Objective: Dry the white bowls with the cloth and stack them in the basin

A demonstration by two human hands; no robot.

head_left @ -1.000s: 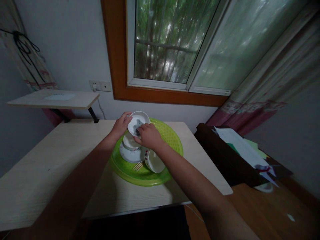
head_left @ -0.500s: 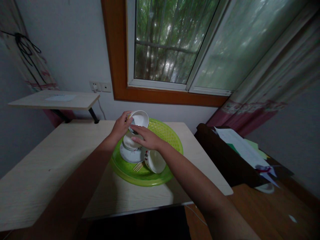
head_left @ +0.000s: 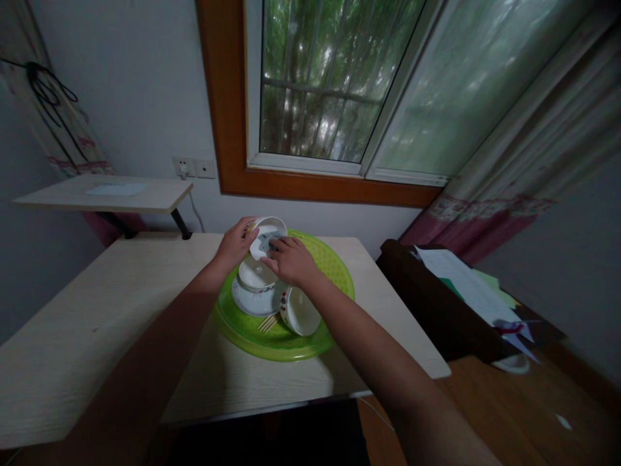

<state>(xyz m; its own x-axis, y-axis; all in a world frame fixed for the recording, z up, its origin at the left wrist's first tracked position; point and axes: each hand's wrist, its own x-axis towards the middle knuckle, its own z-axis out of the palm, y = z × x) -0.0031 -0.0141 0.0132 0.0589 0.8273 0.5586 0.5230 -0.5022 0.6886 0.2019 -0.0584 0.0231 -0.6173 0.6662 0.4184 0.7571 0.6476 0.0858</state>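
Observation:
My left hand (head_left: 237, 239) grips the left side of a tilted white bowl (head_left: 274, 224), its thumb at the rim. Inside the bowl lies a crumpled grey cloth (head_left: 266, 241). My right hand (head_left: 292, 260) has bent fingers pressing on that cloth, partly hiding it. Just below, a second white bowl (head_left: 256, 275) rests on a white plate (head_left: 252, 301). A third white bowl (head_left: 303, 312) with red marks lies on its side to the right. Several light chopsticks (head_left: 268, 323) lie between plate and bowl. All of these are over a round green tray (head_left: 286, 353).
The tray sits on a pale wooden table (head_left: 97, 310). A small raised shelf (head_left: 109, 191) with a paper sheet stands at the back left. Beyond the table are a wall and a window (head_left: 334, 97). To the right, papers (head_left: 460, 285) lie on a dark brown piece of furniture.
My right hand has moved right and slightly up along the bowl's inside, with the grey cloth under its fingers. My left hand holds the bowl in nearly the same place.

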